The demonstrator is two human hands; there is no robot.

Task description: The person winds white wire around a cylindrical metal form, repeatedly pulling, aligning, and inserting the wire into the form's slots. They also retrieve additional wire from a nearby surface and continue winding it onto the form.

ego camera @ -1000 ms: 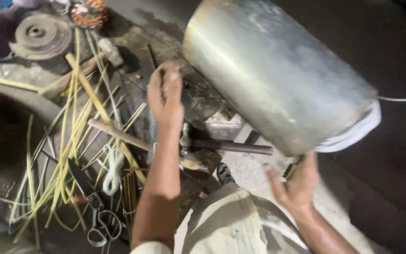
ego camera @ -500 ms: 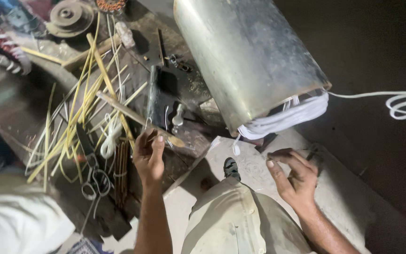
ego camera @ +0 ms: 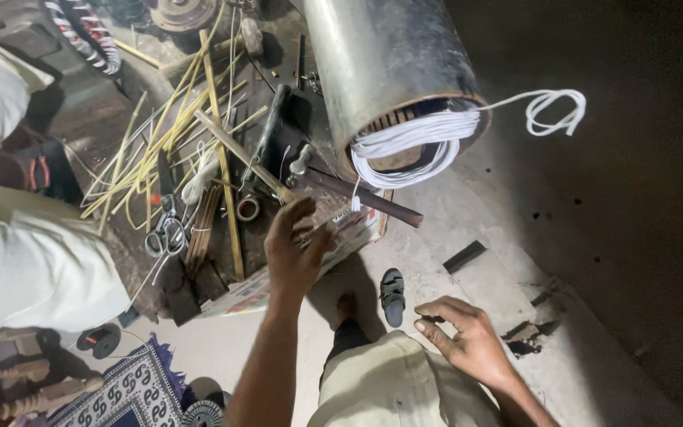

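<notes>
Since half a second ago the left hand (ego camera: 294,253) has moved nearer the dark metal rod (ego camera: 361,198), fingers loosely spread, holding nothing. The rod lies just beyond its fingertips, long axis slanting down-right. The right hand (ego camera: 468,340) hovers half-curled, empty, above the knee.

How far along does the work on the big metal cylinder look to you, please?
White cord already sits coiled in the metal cylinder mouth, one end trailing loose. The left hand reaches over the littered bench, empty; the right hand hovers idle. The scissors lie untouched.
</notes>
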